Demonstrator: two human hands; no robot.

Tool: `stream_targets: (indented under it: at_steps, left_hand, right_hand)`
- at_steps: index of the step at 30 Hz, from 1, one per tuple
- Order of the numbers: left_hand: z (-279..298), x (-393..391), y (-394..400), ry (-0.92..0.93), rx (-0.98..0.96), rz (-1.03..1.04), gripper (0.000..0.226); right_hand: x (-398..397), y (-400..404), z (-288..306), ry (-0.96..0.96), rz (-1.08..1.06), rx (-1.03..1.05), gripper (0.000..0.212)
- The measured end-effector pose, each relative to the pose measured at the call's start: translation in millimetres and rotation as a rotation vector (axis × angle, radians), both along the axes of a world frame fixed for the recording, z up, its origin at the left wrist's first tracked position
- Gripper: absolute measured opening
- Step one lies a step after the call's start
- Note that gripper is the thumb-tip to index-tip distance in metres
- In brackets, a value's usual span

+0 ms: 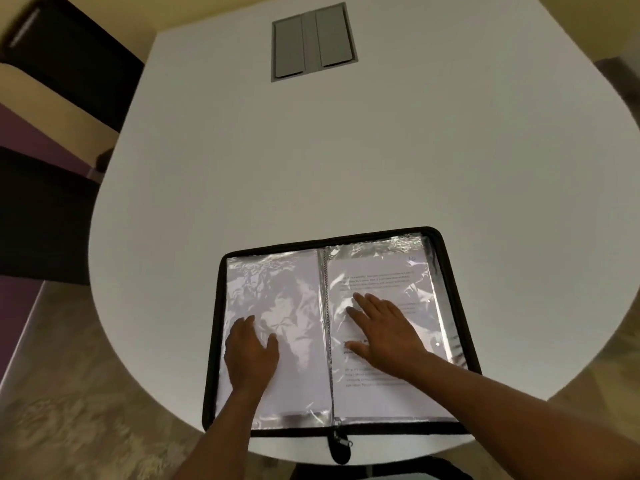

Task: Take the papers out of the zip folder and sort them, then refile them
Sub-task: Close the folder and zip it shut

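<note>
Lying open on the round white table, black-edged zip folder is showing clear plastic sleeves; left hand and right hand are pressing flat, fingers straight, gripping nothing.

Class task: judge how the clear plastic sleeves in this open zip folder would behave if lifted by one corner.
The plastic sleeves look crinkled, so probably thin and floppy. Their glare suggests a slippery surface. Bound at the spine, they would likely turn rather than lift free.
</note>
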State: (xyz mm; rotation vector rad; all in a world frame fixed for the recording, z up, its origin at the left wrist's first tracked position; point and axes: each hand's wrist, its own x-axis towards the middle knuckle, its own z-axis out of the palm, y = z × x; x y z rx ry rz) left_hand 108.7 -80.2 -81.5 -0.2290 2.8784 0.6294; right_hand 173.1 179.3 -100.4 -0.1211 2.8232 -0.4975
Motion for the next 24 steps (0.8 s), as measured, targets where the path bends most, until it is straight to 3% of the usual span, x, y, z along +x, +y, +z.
stream_targets:
  at_steps: [6, 15, 19, 24]
  left_hand:
    - [-1, 13, -26, -0.163, -0.012, 0.16, 0.077]
    - [-10, 6, -42, -0.167, -0.001, 0.225, 0.095]
    - [-7, -3, -49, -0.231, -0.002, 0.238, 0.094]
    - [-12, -20, -67, -0.289, 0.156, 0.254, 0.088]
  right_hand:
    - [13, 4, -10, -0.095, -0.029, 0.032, 0.075]
    - [3, 5, -9, -0.128, -0.025, 0.06, 0.075]
    - [-13, 2, 1, -0.183, -0.062, 0.078, 0.08]
    - [-17, -16, 10, -0.229, -0.18, 0.092, 0.078]
